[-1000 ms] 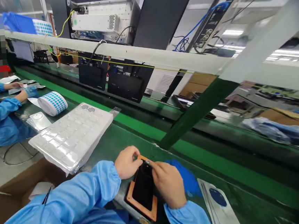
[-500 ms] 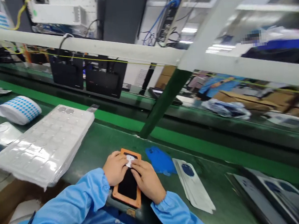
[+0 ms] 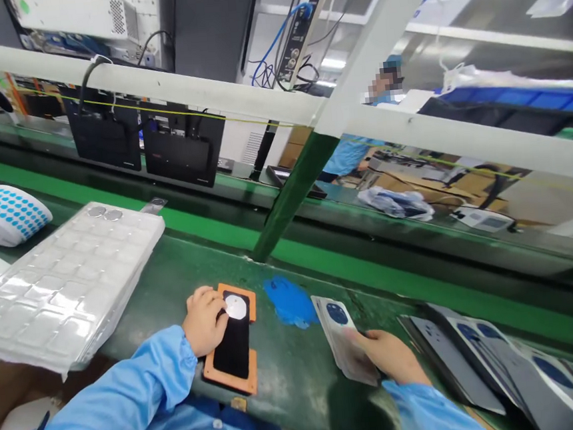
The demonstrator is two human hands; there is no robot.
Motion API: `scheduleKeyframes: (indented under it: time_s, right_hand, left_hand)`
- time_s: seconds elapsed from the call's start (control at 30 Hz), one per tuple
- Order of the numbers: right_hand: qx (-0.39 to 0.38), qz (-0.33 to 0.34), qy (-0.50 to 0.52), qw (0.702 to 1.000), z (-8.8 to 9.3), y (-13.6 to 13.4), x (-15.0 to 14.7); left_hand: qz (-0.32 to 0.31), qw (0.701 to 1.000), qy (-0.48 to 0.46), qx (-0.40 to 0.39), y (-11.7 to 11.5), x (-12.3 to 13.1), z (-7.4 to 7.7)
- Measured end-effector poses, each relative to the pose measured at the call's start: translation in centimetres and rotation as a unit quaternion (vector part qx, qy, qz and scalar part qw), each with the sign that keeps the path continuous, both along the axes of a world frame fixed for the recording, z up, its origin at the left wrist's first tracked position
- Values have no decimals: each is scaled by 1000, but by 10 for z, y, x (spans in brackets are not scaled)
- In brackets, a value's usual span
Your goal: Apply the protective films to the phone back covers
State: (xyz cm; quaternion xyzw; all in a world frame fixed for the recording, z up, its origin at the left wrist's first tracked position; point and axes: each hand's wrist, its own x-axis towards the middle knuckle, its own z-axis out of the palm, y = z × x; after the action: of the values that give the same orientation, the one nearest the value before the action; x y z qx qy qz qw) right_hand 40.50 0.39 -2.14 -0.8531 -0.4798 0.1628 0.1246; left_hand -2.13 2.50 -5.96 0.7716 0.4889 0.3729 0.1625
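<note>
An orange fixture (image 3: 253,372) lies on the bench before me with a black phone-shaped panel (image 3: 232,353) in it. A round white disc (image 3: 236,306) sits on the panel's upper part. My left hand (image 3: 204,321) is curled over the fixture's left edge, its fingertips beside the disc. To the right, my right hand (image 3: 392,354) closes on the right edge of a pale phone back cover (image 3: 338,344) with a dark blue round camera area. More covers show beneath that one. The right fingertips are partly hidden.
Crumpled blue film (image 3: 290,301) lies between fixture and covers. More phone back covers (image 3: 511,369) overlap at the right. A stack of clear plastic trays (image 3: 71,280) and a roll of blue-dotted labels (image 3: 8,214) stand left. A green post (image 3: 295,197) rises behind the bench.
My right hand has left the white disc and moved right to the pale phone back covers. My left hand remains at the fixture, and the disc is now uncovered. The view has shifted.
</note>
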Motion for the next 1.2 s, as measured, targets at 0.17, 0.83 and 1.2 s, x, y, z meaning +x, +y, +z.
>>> scheduleKeyframes:
  time_s: [0.17,0.83,1.2]
  right_hand:
    - [22,-5,48,999,12,10,-13]
    - [397,357,-16,846,32,-61,-257]
    - [295,481,-94,820,45,-48,-256]
  left_hand:
    - [30,998,-53,-2,-9,-1,12]
    - [-127,844,-389,-346,-56,1,56]
    - [-101,917,-250,-294,-61,-4,41]
